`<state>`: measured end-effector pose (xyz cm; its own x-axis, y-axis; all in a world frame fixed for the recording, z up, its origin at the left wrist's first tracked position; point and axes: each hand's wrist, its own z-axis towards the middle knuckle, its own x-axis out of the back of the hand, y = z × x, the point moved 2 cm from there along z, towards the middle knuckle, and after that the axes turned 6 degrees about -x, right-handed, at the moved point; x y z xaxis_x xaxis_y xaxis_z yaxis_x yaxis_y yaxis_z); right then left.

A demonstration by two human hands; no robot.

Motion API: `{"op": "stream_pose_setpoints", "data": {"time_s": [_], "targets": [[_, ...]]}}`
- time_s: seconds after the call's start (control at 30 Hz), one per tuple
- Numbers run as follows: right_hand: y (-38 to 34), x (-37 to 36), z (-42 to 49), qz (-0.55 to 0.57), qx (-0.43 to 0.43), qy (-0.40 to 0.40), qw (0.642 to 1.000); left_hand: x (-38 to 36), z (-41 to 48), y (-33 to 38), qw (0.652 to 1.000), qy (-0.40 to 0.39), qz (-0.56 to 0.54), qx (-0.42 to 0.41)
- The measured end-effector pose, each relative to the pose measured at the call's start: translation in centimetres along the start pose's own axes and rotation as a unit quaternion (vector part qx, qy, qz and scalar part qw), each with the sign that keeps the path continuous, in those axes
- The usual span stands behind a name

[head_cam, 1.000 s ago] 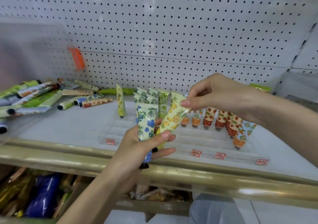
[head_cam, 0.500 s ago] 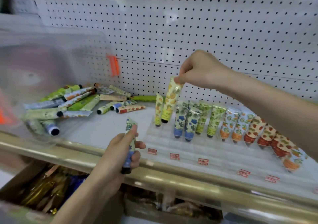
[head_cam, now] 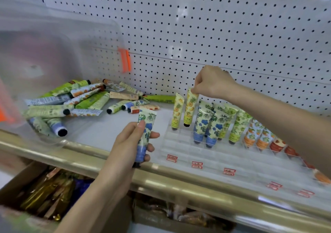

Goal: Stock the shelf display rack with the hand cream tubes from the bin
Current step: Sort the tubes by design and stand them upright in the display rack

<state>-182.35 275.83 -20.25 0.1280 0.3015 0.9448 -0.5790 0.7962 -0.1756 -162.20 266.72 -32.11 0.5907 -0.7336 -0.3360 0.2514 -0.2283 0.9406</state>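
Head view: the right hand (head_cam: 213,82) holds a yellow pineapple tube (head_cam: 190,107) by its flat crimped end, and the fingers (head_cam: 195,90) are pressed together in a pinch on that top edge. The tube stands upright with its black cap down, at the back row of the clear display rack (head_cam: 176,144). Whether the cap already sits in a slot, I cannot tell.

Just to the left of these fingers stands a second pineapple tube (head_cam: 177,113), near it with a thin gap between. Below and to the right of the fingers stand the blue-flower row (head_cam: 209,125) and the green tubes (head_cam: 239,125). The orange tubes (head_cam: 258,136) after them are partly hidden by the right forearm. In front of the pinched tube, toward the person, the rack shows open slots down to its front edge, where the red labels (head_cam: 197,164) are.

The left hand (head_cam: 128,143) grips a blue-flower tube (head_cam: 145,134) upright with its cap down, the thumb along its side and the other fingers (head_cam: 154,135) curled round it. It is above the shelf (head_cam: 100,132), between the rack and the bin, close to the gold front rail (head_cam: 188,181).

Well to the left of these fingers lies the clear bin (head_cam: 53,50) with loose tubes (head_cam: 80,98) in a heap. Behind everything is the white pegboard (head_cam: 223,27) with an orange clip (head_cam: 124,60). Under the rail is a cardboard box (head_cam: 44,197).
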Motion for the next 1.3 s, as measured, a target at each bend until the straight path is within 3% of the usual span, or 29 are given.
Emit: {"op": "stream_pose_setpoints", "data": {"time_s": [0.43,0.73,1.0,1.17,1.23,1.3], "targets": [[0.4,-1.9,0.3,-0.017,0.009,-0.026,0.999,-0.3,0.5,-1.0,0.998,-0.002,0.053,-0.026],[0.7,-1.5,0.0,0.005,0.011,-0.071,0.997,-1.0,0.3,-1.2,0.994,-0.056,0.083,-0.047],[1.0,-1.1,-0.5,0.014,0.013,-0.069,0.997,-1.8,-0.1,-1.0,0.996,-0.058,0.054,-0.044],[0.9,3.0,-3.4,0.009,0.108,0.041,0.993,-2.8,-0.8,-0.3,0.994,-0.088,0.041,-0.057],[1.0,4.5,-5.3,0.1,0.132,-0.008,0.986,-3.7,-1.0,-0.2,0.992,-0.104,0.04,-0.064],[1.0,5.1,-7.4,0.158,0.132,-0.124,0.971,-4.7,-1.3,-0.3,0.99,-0.12,0.043,-0.067]]}}
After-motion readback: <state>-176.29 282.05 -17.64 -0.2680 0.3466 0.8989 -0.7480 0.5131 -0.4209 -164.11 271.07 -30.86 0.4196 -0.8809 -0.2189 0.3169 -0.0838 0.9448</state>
